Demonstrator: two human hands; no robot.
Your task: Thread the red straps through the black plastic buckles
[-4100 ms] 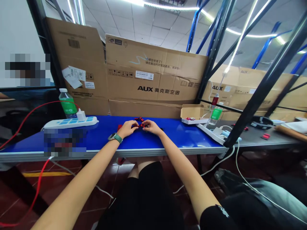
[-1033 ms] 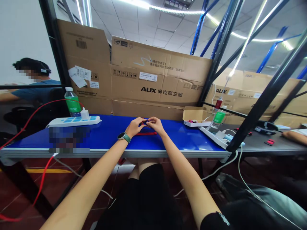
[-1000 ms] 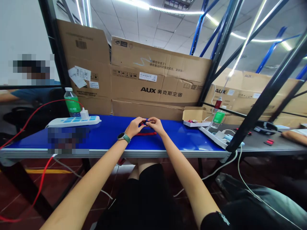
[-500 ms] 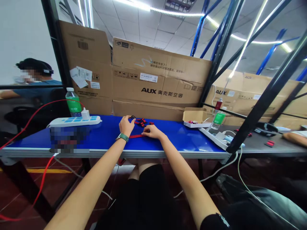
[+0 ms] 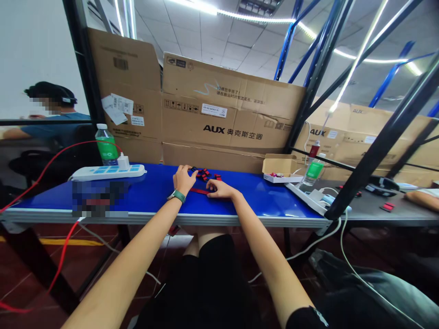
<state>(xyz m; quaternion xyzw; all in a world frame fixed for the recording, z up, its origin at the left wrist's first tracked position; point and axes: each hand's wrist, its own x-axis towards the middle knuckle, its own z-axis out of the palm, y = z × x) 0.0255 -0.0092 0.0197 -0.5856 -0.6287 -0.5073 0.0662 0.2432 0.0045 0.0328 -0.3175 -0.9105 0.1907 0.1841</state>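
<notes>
On the blue tabletop, my left hand (image 5: pixel 184 179), with a green-banded watch at the wrist, has its thumb and index finger closed round a small black buckle-like piece (image 5: pixel 193 169). A red strap (image 5: pixel 200 191) lies flat just in front, running from beside the left hand under the right. My right hand (image 5: pixel 219 188) is curled over that strap, its fingertips closed on it; the exact grip is partly hidden. Just beyond both hands sits a small pile of red-and-black strap pieces (image 5: pixel 205 174), with another red-and-black piece (image 5: pixel 217 177) to its right.
A white power strip (image 5: pixel 108 172) and a green-labelled bottle (image 5: pixel 106 148) stand at the left, near a blurred-out object (image 5: pixel 99 198). An open small box (image 5: pixel 279 177) is at the right, by a metal post (image 5: pixel 356 164). Cardboard (image 5: pixel 222 114) walls the back. Another person sits left.
Both hands have shifted slightly to the right. The red strap's visible part now lies farther from the table's front edge, and more of it shows beside the right hand.
</notes>
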